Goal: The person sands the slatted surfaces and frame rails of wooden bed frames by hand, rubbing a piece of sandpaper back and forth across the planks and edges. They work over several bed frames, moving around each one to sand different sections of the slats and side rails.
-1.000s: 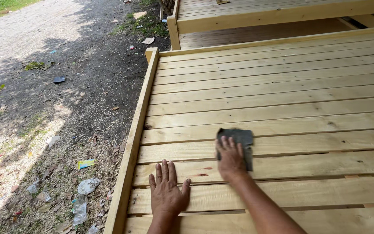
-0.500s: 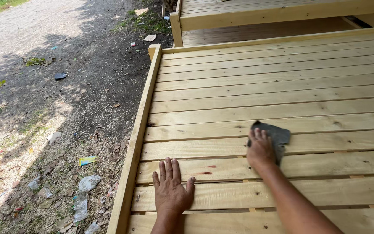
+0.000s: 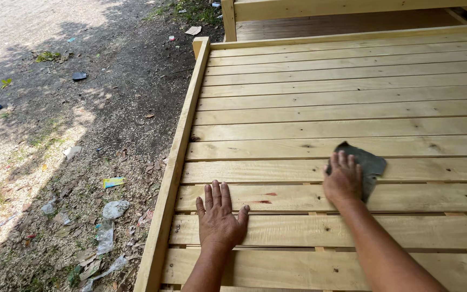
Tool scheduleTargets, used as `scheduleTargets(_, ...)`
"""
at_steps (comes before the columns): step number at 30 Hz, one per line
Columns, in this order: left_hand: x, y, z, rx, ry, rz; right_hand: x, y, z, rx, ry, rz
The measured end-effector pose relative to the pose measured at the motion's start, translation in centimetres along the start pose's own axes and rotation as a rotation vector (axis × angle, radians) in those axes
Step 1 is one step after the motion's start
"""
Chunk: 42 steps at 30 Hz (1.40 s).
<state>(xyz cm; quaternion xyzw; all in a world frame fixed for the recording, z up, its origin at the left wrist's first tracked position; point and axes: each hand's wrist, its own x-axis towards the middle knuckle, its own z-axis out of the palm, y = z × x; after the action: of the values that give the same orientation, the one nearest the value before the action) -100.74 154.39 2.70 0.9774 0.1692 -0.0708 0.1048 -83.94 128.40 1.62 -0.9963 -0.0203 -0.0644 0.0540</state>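
Note:
My right hand [image 3: 342, 179] presses a dark grey sheet of sandpaper [image 3: 369, 165] flat onto a pale wooden slat of a slatted platform [image 3: 320, 116]. The sheet sticks out past my fingers to the right. My left hand [image 3: 220, 216] lies flat with fingers spread on a slat nearer to me, close to the platform's left side rail [image 3: 175, 162]. It holds nothing.
Left of the platform lies dirt ground [image 3: 55, 135] with dry leaves, plastic scraps [image 3: 106, 227] and small litter. A second wooden frame [image 3: 320, 8] stands beyond the platform's far edge. Narrow gaps run between the slats.
My right hand has slid the sandpaper to the right along the slat, from near the middle towards the right. My left hand has stayed flat in place.

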Motion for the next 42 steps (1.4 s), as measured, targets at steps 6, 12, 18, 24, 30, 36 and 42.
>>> scheduleTargets(6, 0.5, -0.5, 0.5, -0.053, 0.060, 0.033, -3.4, -14.4, 3.8, 0.158, -0.185, -0.456)
scheduleTargets(12, 0.4, -0.4, 0.6, -0.065, 0.048, 0.024, -1.0, 0.3, 1.5, 0.073, 0.019, -0.223)
scheduleTargets(18, 0.9, -0.8, 1.2, -0.087, 0.022, 0.020, -2.6, -9.5, 1.0, -0.044, -0.046, -0.256)
scheduleTargets(24, 1.5, -1.3, 2.0, -0.052, 0.075, 0.058, -4.0, -16.5, 3.1, 0.035, -0.211, -0.554)
scheduleTargets(30, 0.6, -0.5, 1.2, -0.088, 0.112, -0.072, 0.0, 3.3, -1.2, -0.031, -0.015, -0.081)
scheduleTargets(36, 0.6, -0.6, 0.4, -0.051, 0.048, -0.051, -1.9, -9.9, -0.3, -0.020, -0.050, -0.239)
scheduleTargets(42, 1.0, -1.0, 0.9, -0.098, 0.041, -0.026, -2.2, -23.6, 1.0, 0.058, -0.187, -0.483)
